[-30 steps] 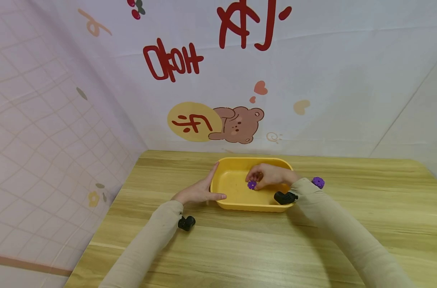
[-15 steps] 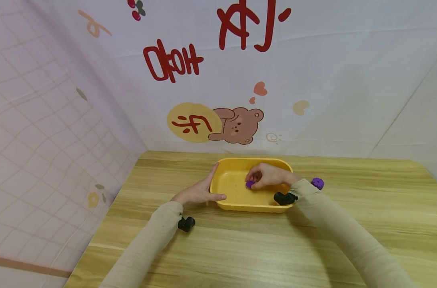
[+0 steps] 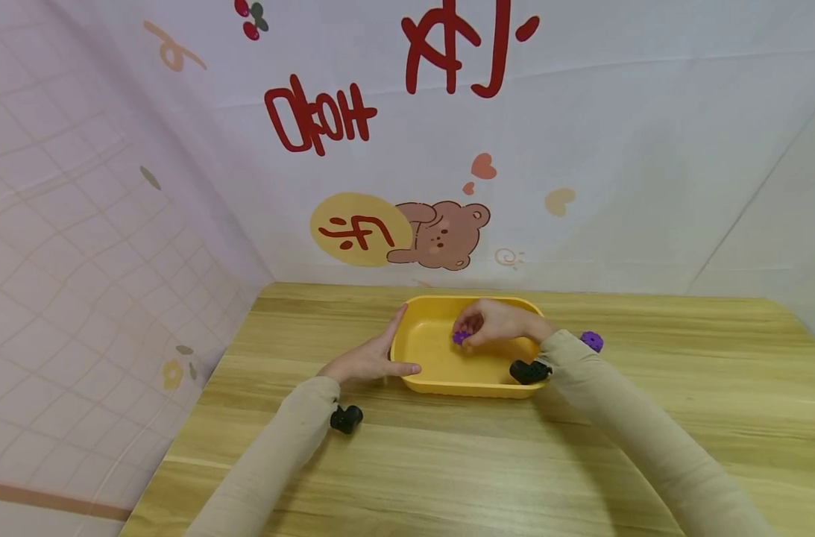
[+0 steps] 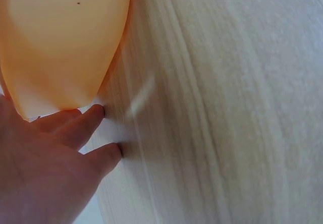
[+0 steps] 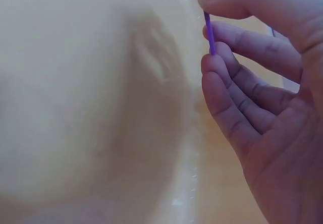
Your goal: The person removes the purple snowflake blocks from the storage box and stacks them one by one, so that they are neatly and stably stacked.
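A yellow plastic bin (image 3: 470, 389) sits on the wooden table. My left hand (image 3: 367, 360) is spread against its left end, with the thumb along the near rim and a finger reaching up to the far corner. In the left wrist view the fingers (image 4: 83, 125) lie nearly straight beside the bin's end wall. Inside the bin, my right hand (image 3: 502, 321) pinches a small purple notched, flower-shaped plastic disc (image 3: 460, 338). The right wrist view has this disc (image 5: 211, 37) edge-on between the thumb and fingers, above the bin's pale floor.
To the right of the bin, partly behind the right sleeve (image 3: 575, 356), lies another purple notched piece (image 3: 592, 341) on the table (image 3: 447, 470). A printed white cloth (image 3: 622, 186) hangs behind the table. Black cameras sit at both wrists.
The right hand has moved slightly left and toward the far side of the bin with the purple disc, which has tilted and turned. The left hand stays at the bin's end.
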`<state>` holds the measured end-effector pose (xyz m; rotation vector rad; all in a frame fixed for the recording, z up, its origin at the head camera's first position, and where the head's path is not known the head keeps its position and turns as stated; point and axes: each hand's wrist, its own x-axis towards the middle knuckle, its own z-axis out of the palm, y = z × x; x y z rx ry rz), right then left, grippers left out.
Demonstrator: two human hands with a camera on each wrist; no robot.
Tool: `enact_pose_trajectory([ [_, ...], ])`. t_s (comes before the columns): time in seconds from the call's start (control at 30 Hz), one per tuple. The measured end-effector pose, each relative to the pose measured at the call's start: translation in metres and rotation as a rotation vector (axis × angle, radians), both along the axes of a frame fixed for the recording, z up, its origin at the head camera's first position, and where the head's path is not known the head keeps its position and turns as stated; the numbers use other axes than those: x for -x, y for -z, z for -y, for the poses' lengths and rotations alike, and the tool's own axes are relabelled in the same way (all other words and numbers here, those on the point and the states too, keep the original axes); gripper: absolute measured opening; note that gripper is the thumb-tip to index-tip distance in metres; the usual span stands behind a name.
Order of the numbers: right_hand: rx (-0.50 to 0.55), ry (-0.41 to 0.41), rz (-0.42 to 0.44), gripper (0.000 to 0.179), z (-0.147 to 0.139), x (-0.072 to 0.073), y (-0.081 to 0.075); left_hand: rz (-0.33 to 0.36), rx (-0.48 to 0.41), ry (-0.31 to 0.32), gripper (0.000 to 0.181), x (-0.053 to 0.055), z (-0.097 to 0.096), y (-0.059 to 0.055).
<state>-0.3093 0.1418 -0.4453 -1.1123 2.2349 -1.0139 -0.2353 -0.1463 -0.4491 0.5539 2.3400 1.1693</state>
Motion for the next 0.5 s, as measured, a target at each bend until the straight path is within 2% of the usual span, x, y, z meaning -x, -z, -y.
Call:
enact_pose_trajectory([
  [0.23, 0.042, -0.035, -0.053, 0.028, 0.001, -0.003, -0.020, -0.003, 0.006, 0.000, 0.116, 0.000, 0.000, 0.000],
  [0.5, 0.032, -0.002, -0.066, 0.026, -0.007, -0.014, -0.039, 0.005, 0.010, 0.003, 0.116, 0.000, 0.000, -0.001],
])
